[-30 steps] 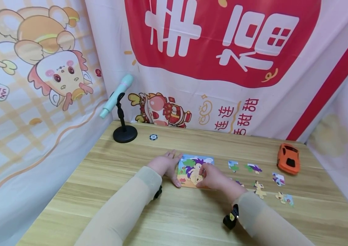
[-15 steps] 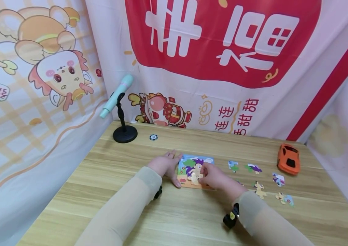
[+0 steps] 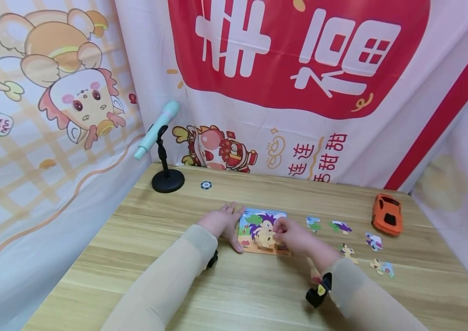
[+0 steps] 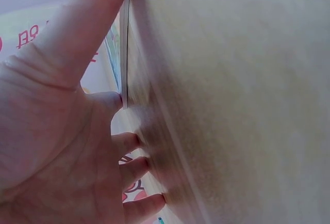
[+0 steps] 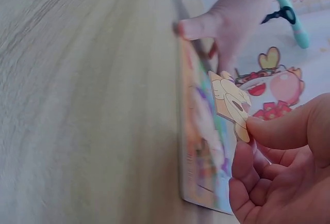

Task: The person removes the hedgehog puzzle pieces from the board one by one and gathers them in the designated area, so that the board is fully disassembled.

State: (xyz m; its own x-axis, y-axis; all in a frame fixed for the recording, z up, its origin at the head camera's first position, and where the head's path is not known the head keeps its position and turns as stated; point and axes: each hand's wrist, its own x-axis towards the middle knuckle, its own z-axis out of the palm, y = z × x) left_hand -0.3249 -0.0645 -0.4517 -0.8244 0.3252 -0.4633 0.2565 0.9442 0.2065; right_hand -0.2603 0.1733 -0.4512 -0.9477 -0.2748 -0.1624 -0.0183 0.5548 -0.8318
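The right hand (image 5: 278, 172) pinched a yellow puzzle piece (image 5: 230, 102) in its grip, tilted just above the puzzle board (image 3: 258, 232). Beside it, the left hand (image 3: 221, 223) lay flat with straight fingers, bracing the board's edge on the desk (image 3: 234, 285). Much of the picture looked assembled, while several loose pieces (image 3: 341, 226) waited farther right.

The puzzle board (image 3: 263, 230) shows blue, green, purple and orange. The puzzle piece (image 5: 230, 102) is cream-yellow. The toy car (image 3: 387, 214) is orange with black windows.

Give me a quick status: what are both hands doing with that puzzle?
Left hand flat, steadying puzzle board edge. Right hand pinching a tan puzzle piece over the board. Nothing blocking.
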